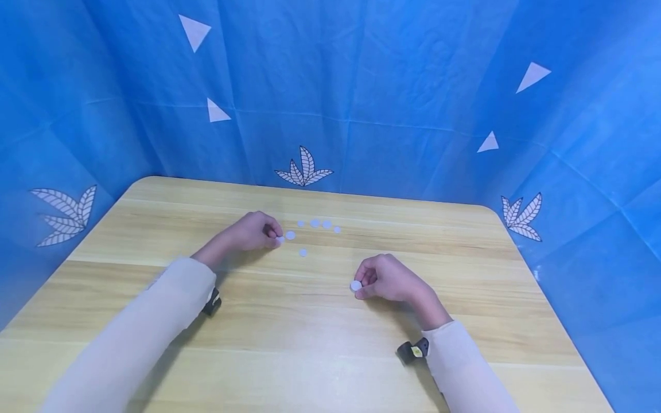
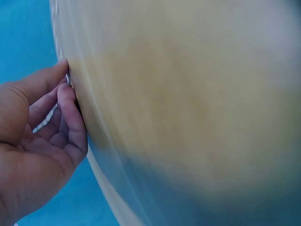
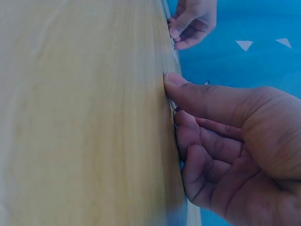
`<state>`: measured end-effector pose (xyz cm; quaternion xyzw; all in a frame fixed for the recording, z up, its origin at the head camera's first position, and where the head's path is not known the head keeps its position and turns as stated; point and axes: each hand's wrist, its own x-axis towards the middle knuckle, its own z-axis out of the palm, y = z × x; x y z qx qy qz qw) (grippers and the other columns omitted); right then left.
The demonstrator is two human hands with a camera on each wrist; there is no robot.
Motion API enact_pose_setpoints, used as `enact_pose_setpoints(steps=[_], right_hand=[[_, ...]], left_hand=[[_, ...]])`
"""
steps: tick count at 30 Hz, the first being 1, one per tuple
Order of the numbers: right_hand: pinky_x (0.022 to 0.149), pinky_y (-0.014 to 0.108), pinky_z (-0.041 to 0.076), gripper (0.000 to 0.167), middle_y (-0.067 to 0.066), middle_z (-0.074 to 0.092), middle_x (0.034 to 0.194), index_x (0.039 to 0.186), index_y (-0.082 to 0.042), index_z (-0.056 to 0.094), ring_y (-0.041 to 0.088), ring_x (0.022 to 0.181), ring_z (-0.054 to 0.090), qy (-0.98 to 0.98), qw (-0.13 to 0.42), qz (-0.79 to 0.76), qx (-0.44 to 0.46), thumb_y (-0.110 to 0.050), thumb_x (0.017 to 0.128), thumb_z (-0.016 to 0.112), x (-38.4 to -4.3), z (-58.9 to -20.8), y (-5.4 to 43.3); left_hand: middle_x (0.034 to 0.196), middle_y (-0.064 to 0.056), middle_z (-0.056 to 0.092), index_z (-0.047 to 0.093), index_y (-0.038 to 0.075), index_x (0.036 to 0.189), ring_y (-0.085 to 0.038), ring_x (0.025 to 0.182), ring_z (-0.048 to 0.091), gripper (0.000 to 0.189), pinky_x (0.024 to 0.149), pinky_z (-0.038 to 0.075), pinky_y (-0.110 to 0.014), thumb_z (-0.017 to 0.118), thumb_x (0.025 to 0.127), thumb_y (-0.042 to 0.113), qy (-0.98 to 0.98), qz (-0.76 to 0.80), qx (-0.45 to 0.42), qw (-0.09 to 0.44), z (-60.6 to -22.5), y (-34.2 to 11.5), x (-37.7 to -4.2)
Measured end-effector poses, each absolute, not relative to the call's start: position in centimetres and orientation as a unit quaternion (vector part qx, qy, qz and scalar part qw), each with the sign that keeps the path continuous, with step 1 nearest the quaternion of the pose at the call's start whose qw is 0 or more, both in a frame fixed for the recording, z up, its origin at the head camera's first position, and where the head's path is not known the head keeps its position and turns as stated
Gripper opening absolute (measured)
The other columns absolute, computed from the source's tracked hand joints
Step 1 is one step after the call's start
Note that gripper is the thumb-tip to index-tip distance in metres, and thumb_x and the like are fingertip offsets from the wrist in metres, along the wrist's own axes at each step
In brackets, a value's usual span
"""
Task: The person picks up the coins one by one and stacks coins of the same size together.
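Note:
Small white round discs lie on the wooden table (image 1: 310,321) in the head view. At the left of this group, my left hand (image 1: 252,230) pinches one small disc (image 1: 280,239) between thumb and fingertips, low over the wood. Right beside it lies another disc (image 1: 291,235). Nearer to me and to the right, my right hand (image 1: 388,277) holds a larger-looking white disc (image 1: 356,285) by its edges, thumb on the near side. In the wrist views both hands reach down to the tabletop, and their fingers hide most of the discs.
Several more discs form a loose row behind, among them one disc (image 1: 315,223) and a small disc (image 1: 337,229). A single disc (image 1: 303,252) lies in front of that row. A blue curtain (image 1: 413,103) with white leaves and triangles surrounds the table's far and side edges.

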<state>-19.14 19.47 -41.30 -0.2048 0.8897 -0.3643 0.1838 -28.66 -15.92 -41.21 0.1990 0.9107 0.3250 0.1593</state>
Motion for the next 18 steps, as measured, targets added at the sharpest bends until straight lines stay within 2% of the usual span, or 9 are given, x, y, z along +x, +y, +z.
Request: enact_pose_setpoints(steps=[8,18], right_hand=[[0.073,0.031,0.055,0.019,-0.003,0.069,0.081,0.09,-0.011,0.073,0.015,0.078,0.064,0.889,0.183,-0.365,-0.207,-0.012,0.079,0.089,-19.1,-41.4,19.5],[0.073,0.031,0.055,0.019,-0.004,0.069,0.08,0.089,-0.01,0.073,0.015,0.077,0.064,0.89,0.18,-0.362,-0.21,-0.011,0.079,0.089,-19.0,-41.3,19.5]], left_hand=[[0.093,-0.003,0.068,0.073,0.004,0.1,-0.018,0.09,0.062,0.015,0.087,0.053,-0.035,0.08,0.088,0.01,0.902,0.317,0.239,0.167,-41.0,-14.3,-26.1],[0.088,0.0,0.067,0.071,0.006,0.095,-0.013,0.084,0.061,0.016,0.081,0.054,-0.03,0.082,0.087,0.014,0.89,0.32,0.285,0.157,-41.4,-12.5,-24.2]])
